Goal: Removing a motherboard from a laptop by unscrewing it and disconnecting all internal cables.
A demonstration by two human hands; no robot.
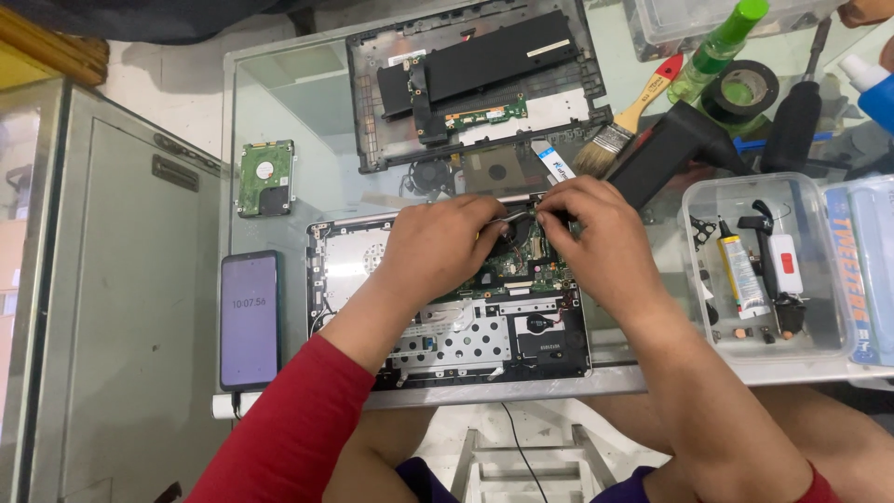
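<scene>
An opened laptop chassis (484, 345) lies on the glass table, its green circuit board (521, 265) exposed. My left hand (438, 247) rests over the board and grips a slim metal tool (512, 217) whose tip points right. My right hand (596, 237) pinches a small part at the board's top edge, right where the tool tip ends. What sits between the fingertips is too small to make out.
The removed bottom cover (475, 79) lies behind. A bare hard drive (265, 177) and a phone (250, 319) sit left. A paintbrush (629, 116), black tape roll (745, 90), green bottle (717, 47), screwdriver (796, 121) and a clear box of small tools (764, 265) crowd the right.
</scene>
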